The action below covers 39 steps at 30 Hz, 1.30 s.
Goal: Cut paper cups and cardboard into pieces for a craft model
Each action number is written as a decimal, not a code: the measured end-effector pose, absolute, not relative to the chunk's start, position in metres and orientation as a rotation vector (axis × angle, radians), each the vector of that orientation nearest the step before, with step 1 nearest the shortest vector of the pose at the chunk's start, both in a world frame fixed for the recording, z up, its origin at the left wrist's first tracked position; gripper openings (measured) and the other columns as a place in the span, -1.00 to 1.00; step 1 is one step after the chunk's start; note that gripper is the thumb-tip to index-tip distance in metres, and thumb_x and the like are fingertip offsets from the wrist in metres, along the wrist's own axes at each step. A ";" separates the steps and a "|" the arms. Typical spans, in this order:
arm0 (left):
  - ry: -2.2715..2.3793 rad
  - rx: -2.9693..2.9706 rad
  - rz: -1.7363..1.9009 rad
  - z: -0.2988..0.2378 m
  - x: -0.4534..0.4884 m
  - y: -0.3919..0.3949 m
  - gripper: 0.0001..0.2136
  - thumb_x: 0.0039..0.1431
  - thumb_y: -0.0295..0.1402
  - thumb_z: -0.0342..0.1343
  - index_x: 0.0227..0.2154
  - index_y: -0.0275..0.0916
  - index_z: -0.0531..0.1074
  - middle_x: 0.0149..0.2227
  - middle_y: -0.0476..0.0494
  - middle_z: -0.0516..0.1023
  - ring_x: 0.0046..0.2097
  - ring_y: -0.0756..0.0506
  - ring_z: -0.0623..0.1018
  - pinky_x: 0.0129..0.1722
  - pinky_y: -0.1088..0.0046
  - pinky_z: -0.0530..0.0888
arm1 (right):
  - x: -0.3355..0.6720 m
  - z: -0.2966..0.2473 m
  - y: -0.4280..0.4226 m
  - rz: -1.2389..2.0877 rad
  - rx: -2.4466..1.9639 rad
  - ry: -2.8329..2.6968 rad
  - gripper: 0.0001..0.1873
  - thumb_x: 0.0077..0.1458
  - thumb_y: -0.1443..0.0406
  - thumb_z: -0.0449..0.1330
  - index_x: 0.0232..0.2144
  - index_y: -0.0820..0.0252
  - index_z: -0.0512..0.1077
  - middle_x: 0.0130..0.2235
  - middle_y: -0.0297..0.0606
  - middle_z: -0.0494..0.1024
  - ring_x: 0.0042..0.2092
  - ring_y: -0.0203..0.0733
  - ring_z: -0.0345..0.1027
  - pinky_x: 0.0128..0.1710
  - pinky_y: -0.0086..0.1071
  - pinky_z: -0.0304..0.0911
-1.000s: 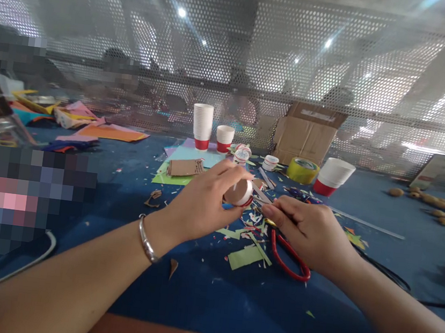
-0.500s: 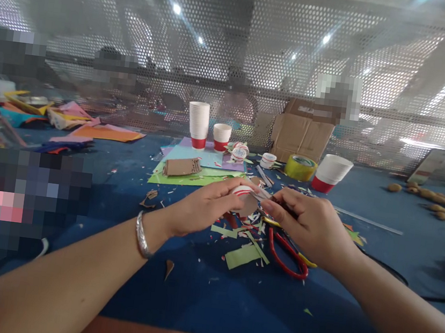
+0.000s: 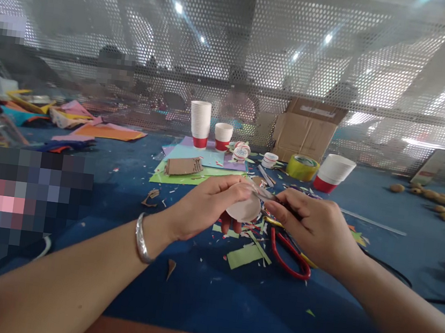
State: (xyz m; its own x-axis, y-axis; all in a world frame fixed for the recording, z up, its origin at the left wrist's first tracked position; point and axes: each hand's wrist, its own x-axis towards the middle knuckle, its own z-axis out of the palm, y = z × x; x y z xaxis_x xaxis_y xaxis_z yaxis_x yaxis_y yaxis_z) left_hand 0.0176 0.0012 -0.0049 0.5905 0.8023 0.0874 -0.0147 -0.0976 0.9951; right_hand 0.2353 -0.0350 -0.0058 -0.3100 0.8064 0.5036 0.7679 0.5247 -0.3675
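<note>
My left hand is closed round a small white paper cup, its round bottom turned toward me. My right hand is closed on a pair of scissors with red handle loops; the blades reach to the cup's upper edge. Both hands hover just above the blue table, over a scatter of green and white paper scraps. A silver bangle sits on my left wrist.
Behind the hands lie green, blue and purple paper sheets with a brown corrugated piece. Further back stand stacked red-based paper cups, another stack, yellow tape and a cardboard box. A perforated screen closes the back.
My left hand has turned the cup so that its bottom faces me. My right hand has lifted from the table and brought the scissor blades up to the cup's edge.
</note>
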 end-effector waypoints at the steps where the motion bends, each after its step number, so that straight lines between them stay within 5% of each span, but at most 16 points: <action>1: 0.689 1.533 0.791 -0.005 0.018 0.000 -0.82 0.30 -0.22 0.10 -0.28 -0.23 0.45 -0.42 -0.05 0.55 -0.52 0.04 0.54 -0.67 0.63 0.37 | 0.235 -0.006 -0.035 0.077 -1.267 -2.119 -0.57 0.34 0.04 0.07 -0.50 0.14 0.24 -0.59 -0.47 0.24 -0.56 -0.38 0.05 -0.52 -0.43 0.01; 39: 0.613 1.458 0.658 -0.012 0.026 -0.008 -0.87 0.19 -0.36 0.12 -0.30 -0.33 0.47 -0.43 -0.09 0.56 -0.60 0.11 0.45 -0.70 0.68 0.28 | 0.233 0.003 -0.043 0.020 -1.168 -2.272 -0.55 0.38 0.12 0.05 -0.53 0.14 0.15 -0.62 -0.52 0.16 -0.60 -0.43 0.00 -0.56 -0.47 -0.06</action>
State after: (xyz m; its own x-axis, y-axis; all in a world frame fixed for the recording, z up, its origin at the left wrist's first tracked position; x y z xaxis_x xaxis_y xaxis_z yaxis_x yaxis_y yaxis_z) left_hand 0.0256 -0.0081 -0.0116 0.6855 0.7278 0.0191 -0.0329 0.0048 0.9994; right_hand 0.2334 -0.0432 0.0029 -0.4496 0.7494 0.4861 0.7406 0.6170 -0.2663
